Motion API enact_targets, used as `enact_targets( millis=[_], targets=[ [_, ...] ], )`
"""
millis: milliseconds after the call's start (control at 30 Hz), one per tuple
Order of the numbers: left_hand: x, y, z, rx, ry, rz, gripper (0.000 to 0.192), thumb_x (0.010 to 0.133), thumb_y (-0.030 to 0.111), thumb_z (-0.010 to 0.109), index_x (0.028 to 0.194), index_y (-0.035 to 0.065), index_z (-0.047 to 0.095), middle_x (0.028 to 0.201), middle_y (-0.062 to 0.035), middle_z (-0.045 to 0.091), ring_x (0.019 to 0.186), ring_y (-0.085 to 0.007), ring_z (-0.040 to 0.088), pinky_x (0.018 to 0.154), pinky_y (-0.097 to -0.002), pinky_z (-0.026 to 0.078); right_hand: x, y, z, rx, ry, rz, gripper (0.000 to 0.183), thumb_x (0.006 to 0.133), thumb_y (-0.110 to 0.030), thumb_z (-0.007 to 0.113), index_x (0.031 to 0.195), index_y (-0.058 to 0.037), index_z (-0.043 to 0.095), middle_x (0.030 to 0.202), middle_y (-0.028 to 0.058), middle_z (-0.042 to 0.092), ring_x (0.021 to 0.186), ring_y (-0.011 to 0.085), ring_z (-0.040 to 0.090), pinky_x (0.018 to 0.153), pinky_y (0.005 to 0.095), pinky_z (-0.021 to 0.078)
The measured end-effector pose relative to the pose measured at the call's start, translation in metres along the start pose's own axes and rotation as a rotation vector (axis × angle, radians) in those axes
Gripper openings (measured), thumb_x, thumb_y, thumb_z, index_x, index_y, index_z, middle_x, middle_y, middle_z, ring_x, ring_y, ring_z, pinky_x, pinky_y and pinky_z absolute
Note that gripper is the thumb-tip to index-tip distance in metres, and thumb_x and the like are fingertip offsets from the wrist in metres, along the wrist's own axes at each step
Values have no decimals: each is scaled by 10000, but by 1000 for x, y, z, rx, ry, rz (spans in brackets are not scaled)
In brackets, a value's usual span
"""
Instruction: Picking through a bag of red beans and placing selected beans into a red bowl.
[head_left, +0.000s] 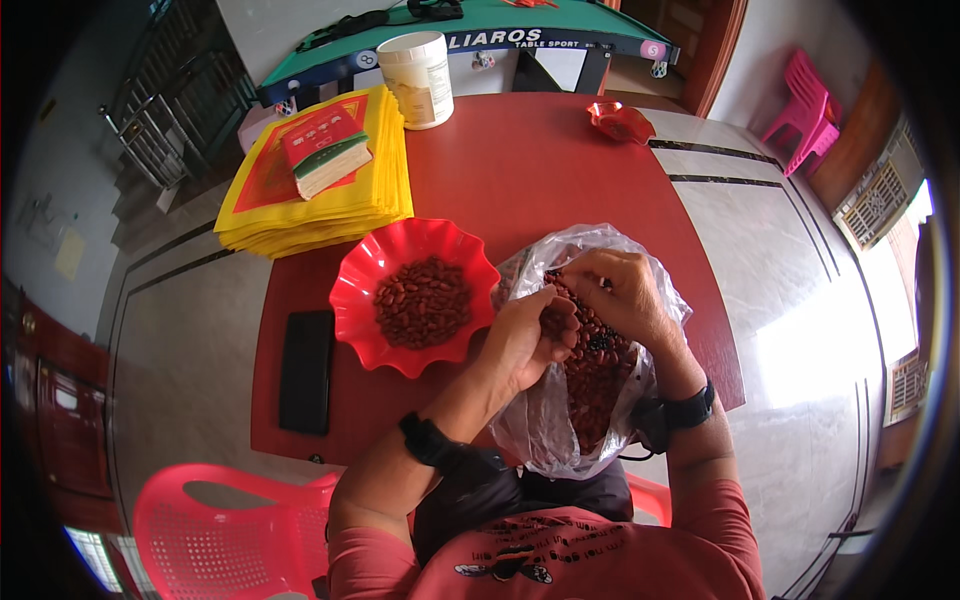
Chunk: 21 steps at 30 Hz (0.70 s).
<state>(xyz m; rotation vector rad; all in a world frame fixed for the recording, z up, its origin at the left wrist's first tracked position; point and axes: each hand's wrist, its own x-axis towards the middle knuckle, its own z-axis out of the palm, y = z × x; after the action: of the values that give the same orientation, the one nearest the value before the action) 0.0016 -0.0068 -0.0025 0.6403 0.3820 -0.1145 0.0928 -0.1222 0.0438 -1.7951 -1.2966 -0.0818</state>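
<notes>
My left hand (529, 337) is cupped around several dark red beans (553, 321) over the near left part of an open clear plastic bag (536, 435). Close beside it, my right hand (619, 296) bends its fingers down over the bag; whether they pinch a bean is hidden. Red beans (596, 390) mixed with some black ones fill the bag, which lies at the table's front edge. A red plastic bowl with a wavy rim (356, 289) stands just left of the bag and holds a heap of red beans (424, 302).
Left of the bowl lies a black phone (307, 373). A thick book (326, 150) rests on stacked yellow sheets (315, 217). Behind stand a white tub (416, 79) and a small red dish (621, 124), all on the red table (525, 172). A pink chair (225, 540) is at the near left.
</notes>
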Motion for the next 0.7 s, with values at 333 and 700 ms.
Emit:
enact_targets(
  millis=[333,700],
  targets=[
    [-2,-1,1,-12,6,25,290,872,287,423,790,21,503,650,-89,521,502,-165,498,413,-252,356,-9,32,7,-249,-330,-22,225,683,-94,557,897,-30,585,918,150,548,939,294,508,823,363,398],
    [-3,-2,0,9,15,10,296,870,283,421,812,10,520,677,-88,513,556,-168,481,443,-240,353,-6,21,0,-329,-523,50,241,699,-134,541,929,-71,579,951,123,537,937,285,508,807,361,404]
  ],
)
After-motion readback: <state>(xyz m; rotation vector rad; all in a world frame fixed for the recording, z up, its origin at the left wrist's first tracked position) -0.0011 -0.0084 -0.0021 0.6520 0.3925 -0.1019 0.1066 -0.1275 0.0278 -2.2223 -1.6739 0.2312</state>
